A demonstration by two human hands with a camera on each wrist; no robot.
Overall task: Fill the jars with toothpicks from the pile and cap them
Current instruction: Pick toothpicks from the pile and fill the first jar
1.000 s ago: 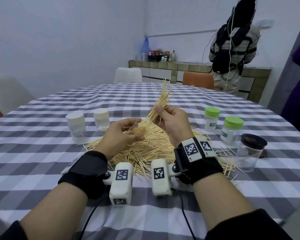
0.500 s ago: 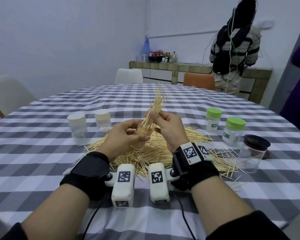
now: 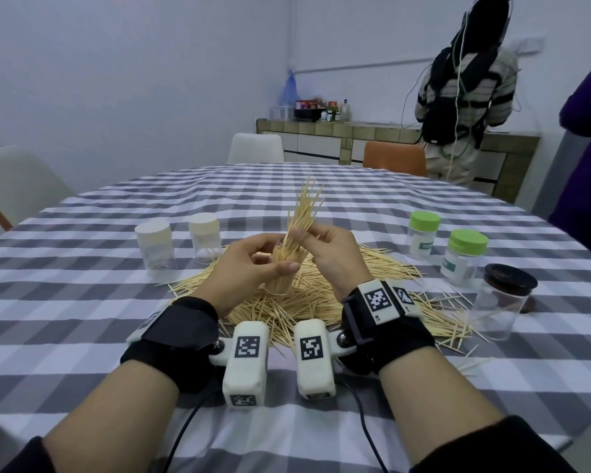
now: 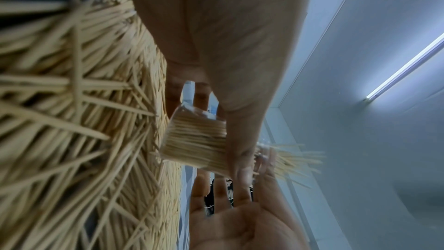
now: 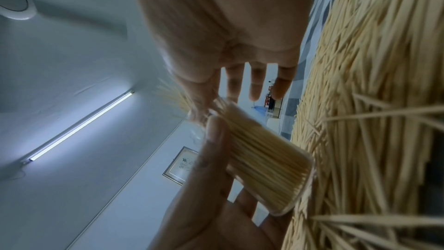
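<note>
My left hand grips a clear jar packed with toothpicks, held over the toothpick pile. My right hand pinches a bundle of toothpicks that sticks up out of the jar's mouth. In the left wrist view the jar lies between my thumb and fingers, with the bundle poking out to the right. The right wrist view shows the jar full of sticks beside the pile. No cap is on this jar.
Two jars with pale caps stand left of the pile. Two green-capped jars and a jar with a dark lid stand at the right. A person stands at the far counter. Chairs ring the checked table.
The jar has turned more upright in my left hand, and my right hand has brought the bundle from a slant to nearly vertical, pushing it lower into the jar.
</note>
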